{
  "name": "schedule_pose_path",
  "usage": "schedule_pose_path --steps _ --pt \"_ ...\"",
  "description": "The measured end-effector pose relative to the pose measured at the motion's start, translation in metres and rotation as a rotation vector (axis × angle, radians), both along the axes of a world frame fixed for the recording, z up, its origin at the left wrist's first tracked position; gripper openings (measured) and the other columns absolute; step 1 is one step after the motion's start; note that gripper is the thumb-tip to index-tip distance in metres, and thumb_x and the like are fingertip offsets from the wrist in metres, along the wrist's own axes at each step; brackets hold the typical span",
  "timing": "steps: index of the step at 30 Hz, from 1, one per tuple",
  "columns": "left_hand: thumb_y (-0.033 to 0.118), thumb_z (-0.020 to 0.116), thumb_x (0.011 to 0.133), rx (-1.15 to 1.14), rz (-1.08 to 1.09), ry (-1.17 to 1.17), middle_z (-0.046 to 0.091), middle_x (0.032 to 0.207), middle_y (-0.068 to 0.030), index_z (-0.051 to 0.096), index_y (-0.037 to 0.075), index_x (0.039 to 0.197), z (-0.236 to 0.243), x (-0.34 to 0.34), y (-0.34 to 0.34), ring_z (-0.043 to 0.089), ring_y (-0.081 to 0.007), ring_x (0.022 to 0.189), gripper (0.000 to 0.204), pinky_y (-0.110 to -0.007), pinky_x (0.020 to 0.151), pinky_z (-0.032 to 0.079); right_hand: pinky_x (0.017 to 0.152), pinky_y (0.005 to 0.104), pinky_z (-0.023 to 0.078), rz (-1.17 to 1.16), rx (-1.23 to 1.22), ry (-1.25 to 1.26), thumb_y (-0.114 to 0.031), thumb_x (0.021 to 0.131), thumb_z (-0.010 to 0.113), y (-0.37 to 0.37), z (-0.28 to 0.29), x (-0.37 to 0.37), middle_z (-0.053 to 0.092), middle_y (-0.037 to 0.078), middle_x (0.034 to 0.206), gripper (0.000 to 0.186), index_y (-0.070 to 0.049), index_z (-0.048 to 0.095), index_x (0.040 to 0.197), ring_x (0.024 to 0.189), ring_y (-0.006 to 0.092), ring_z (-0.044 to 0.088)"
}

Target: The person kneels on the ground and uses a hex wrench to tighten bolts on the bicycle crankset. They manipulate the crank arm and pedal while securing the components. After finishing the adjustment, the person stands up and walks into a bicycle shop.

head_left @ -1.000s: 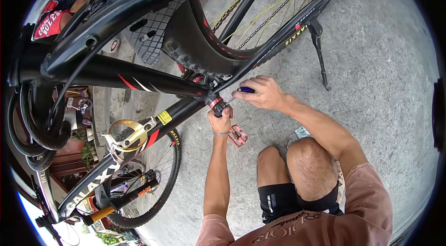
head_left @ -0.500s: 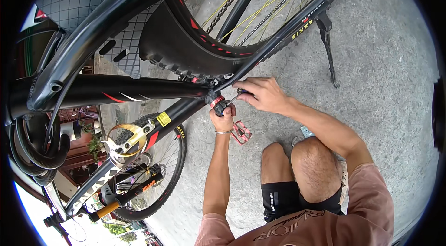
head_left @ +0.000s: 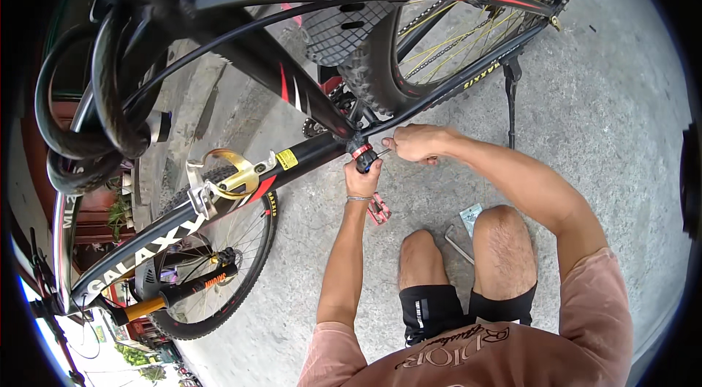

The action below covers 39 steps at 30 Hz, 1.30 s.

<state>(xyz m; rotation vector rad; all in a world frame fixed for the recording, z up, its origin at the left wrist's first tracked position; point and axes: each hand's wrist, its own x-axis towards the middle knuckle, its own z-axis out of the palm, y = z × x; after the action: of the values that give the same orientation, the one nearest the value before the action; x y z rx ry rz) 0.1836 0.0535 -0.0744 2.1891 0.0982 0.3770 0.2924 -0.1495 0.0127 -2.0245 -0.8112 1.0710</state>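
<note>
A black mountain bike frame (head_left: 311, 156) stands before me. At its bottom bracket, a black round part with a red ring (head_left: 361, 152) sticks out toward me. My left hand (head_left: 361, 179) is closed around the near end of this part, thumb along its side. Just to the right, my right hand (head_left: 420, 144) is curled around a thin-shafted tool, probably a screwdriver. Its slim metal shaft (head_left: 385, 153) points at the black part; the handle is hidden in my fingers, and whether the tip touches cannot be seen. A red pedal (head_left: 378, 209) shows beside my left wrist.
A gold bottle cage (head_left: 235, 176) is fixed to the down tube. The kickstand (head_left: 511, 105) stands on the concrete at right. Between my knees lie a metal tool (head_left: 458, 245) and a light blue packet (head_left: 470, 217). A coiled black cable (head_left: 110, 94) hangs at left.
The view has shifted, showing more of the frame and the ground tool. My right hand has turned, its fingers now curled over the dark handle seen before. My left hand keeps its hold.
</note>
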Motion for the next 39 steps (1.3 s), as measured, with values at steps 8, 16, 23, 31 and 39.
schedule_pose_path --steps 8,16,23,31,39 --pt "0.037 0.077 0.072 0.028 0.111 0.123 0.06 0.056 -0.0122 0.063 -0.001 0.072 0.006 0.002 -0.009 0.059 -0.0216 0.05 0.041 -0.036 0.052 0.047 0.057 0.0453 0.048 -0.017 0.198 -0.451 -0.042 0.1 0.033 -0.025 -0.023 -0.014 0.054 0.017 0.056 0.048 0.001 0.048 0.083 0.052 0.0354 0.057" --pt "0.036 0.071 0.083 -0.027 0.079 0.026 0.052 0.052 0.0011 0.055 0.003 0.064 0.012 -0.004 -0.013 0.049 -0.0078 0.048 0.041 -0.026 0.045 0.04 0.085 0.0425 0.04 -0.202 0.79 -0.338 -0.036 0.098 0.041 -0.001 -0.087 -0.01 0.06 0.014 0.096 0.037 -0.003 0.057 0.094 0.098 0.0326 0.051" --pt "0.043 0.067 0.084 -0.064 0.052 0.008 0.049 0.051 0.0014 0.052 0.003 0.06 0.006 -0.002 -0.009 0.045 -0.0083 0.045 0.048 -0.026 0.043 0.036 0.077 0.0383 0.039 -1.004 0.923 -0.254 -0.032 0.097 0.041 0.07 -0.101 -0.052 0.055 0.012 0.084 0.037 0.0 0.052 0.083 0.082 0.0275 0.048" --pt "0.054 0.068 0.079 -0.03 0.066 -0.094 0.049 0.05 0.001 0.052 0.002 0.059 0.007 -0.001 -0.013 0.046 -0.0085 0.045 0.057 -0.027 0.043 0.037 0.05 0.0315 0.033 -1.282 1.245 0.273 -0.028 0.091 0.034 0.102 -0.087 -0.056 0.045 0.007 0.05 0.046 -0.001 0.041 0.054 0.048 0.0157 0.041" --pt "0.059 0.067 0.077 0.099 0.139 -0.124 0.05 0.047 -0.0007 0.052 0.002 0.057 0.001 -0.004 -0.007 0.051 -0.01 0.043 0.062 -0.028 0.042 0.041 0.042 0.0324 0.034 -1.352 0.892 0.534 -0.03 0.085 0.036 0.089 -0.067 -0.063 0.049 0.01 0.05 0.043 -0.003 0.049 0.054 0.042 0.018 0.044"
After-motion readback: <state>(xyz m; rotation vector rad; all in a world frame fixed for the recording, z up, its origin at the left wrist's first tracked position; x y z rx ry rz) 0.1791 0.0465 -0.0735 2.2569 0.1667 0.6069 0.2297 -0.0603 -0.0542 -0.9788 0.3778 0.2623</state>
